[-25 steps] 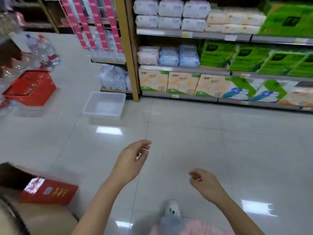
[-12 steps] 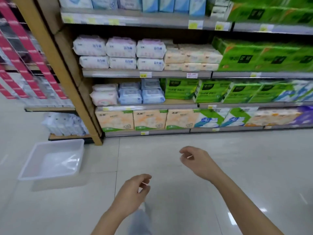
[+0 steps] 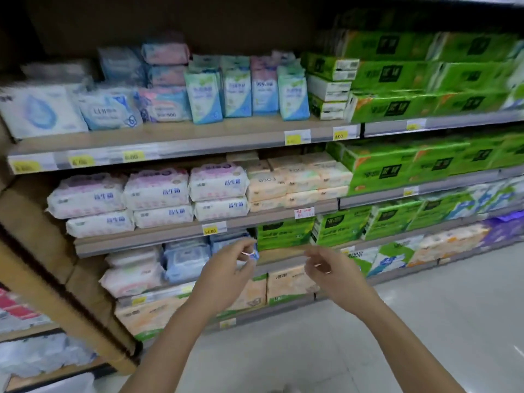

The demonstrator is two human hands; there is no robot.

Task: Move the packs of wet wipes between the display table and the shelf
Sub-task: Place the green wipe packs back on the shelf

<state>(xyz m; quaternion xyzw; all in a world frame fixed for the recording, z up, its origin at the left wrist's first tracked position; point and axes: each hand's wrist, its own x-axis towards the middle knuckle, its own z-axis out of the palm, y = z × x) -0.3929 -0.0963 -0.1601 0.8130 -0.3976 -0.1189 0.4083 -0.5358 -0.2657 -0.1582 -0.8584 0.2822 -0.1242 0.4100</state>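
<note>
Your left hand (image 3: pixel 226 268) and right hand (image 3: pixel 331 269) are both empty, fingers loosely curled. Blue wet wipes packs (image 3: pixel 185 260) lie on the lower shelf (image 3: pixel 170 290), just left of and behind your left hand, long axis along the shelf edge. Left hand is nearer.

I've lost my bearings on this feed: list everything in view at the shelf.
White-and-pink wipe packs: six, white and pink, middle shelf left, two layers of three.
Peach packs: several, peach, middle shelf centre.
Blue packs: at least two, pale blue, shelf below.
Upright packs: four, pastel blue-green, top shelf centre.
Green packs: many, green, right side of shelves.
Price tags: several, yellow, shelf edges.
Left hand: one, empty, loosely curled, before the blue packs.
Right hand: one, empty, loosely curled, beside it.
</note>
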